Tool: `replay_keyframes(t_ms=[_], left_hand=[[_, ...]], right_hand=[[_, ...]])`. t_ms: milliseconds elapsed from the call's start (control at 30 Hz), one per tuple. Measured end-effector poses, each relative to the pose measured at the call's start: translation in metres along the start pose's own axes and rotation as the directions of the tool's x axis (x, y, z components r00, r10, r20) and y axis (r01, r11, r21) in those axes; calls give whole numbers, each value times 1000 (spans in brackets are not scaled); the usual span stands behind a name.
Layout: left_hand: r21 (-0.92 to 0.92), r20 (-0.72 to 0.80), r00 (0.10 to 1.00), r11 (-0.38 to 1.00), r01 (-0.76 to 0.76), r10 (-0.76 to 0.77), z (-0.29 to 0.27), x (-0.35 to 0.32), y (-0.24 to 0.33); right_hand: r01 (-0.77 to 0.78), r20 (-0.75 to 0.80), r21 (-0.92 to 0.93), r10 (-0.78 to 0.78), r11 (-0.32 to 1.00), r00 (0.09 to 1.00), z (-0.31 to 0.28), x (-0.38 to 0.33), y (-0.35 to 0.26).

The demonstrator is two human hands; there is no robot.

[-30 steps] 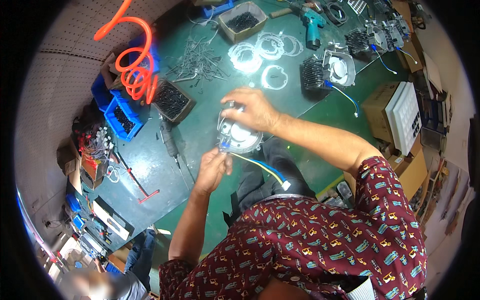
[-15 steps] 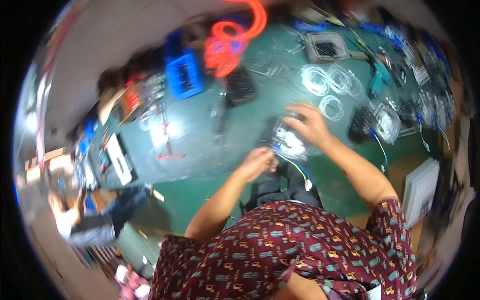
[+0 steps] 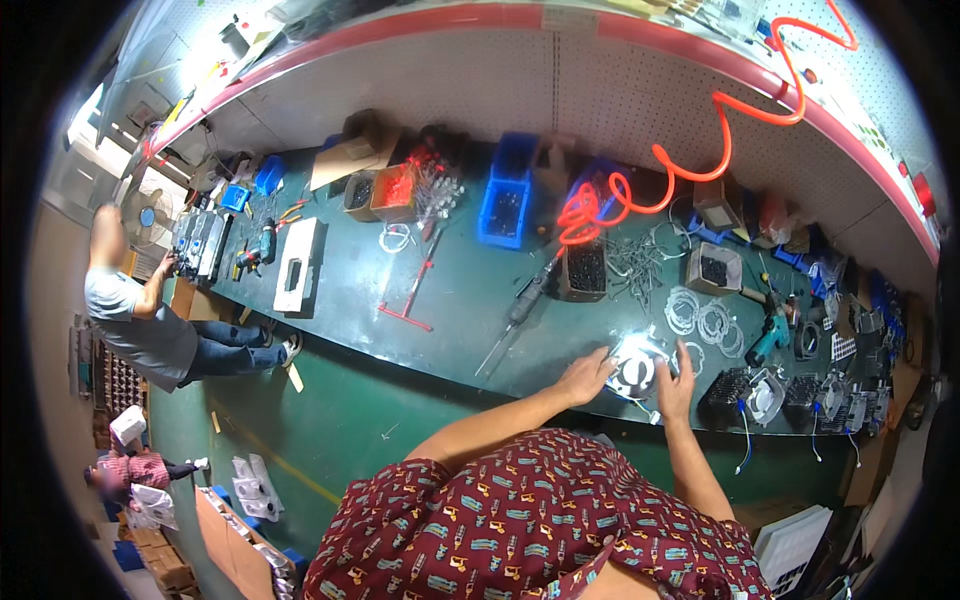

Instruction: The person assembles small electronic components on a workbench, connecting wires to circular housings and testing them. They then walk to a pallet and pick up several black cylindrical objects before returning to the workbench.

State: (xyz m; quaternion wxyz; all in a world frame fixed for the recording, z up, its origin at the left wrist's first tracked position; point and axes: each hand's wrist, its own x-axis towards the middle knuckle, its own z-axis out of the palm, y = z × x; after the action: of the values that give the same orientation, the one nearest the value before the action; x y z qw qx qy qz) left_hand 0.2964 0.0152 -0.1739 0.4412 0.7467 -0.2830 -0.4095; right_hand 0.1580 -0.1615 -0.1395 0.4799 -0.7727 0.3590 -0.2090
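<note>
Head view: both hands rest on a round white-and-silver fan assembly [image 3: 637, 370] lying at the near edge of the dark green desk [image 3: 470, 300]. The left hand [image 3: 585, 377] curls loosely against its left rim; the right hand [image 3: 675, 383] cups its right side, fingers spread. Judging by the finished-looking black fan units [image 3: 765, 393] nearby, assembly seems midway; wiring likely remains.

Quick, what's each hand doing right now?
Left hand: fingers curled against the left edge of the round fan part.
Right hand: pressed on its right edge; a real grip cannot be told.
</note>
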Motion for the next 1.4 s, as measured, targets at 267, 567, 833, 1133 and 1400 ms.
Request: replay_keyframes(t_ms=[267,567,833,1133,1400], left_hand=[[-97,-49,996,993,68,-73,-15,55,-51],[-358,78,953,884,302,-294,-21,40,5],[-382,43,970,893,238,-240,-18,43,-6],[-116,-578,790,937,-330,207,-61,40,50],[108,-635,698,933,-344,331,30,14,204]], right_hand=[[-13,176,-89,29,996,984,34,-4,3],[12,103,-46,-7,999,995,42,-4,27],[25,-6,-135,-26,990,1000,26,-15,35],[31,-451,-154,-98,988,887,-181,34,13],[-282,-455,-402,77,871,887,-302,190,165]])
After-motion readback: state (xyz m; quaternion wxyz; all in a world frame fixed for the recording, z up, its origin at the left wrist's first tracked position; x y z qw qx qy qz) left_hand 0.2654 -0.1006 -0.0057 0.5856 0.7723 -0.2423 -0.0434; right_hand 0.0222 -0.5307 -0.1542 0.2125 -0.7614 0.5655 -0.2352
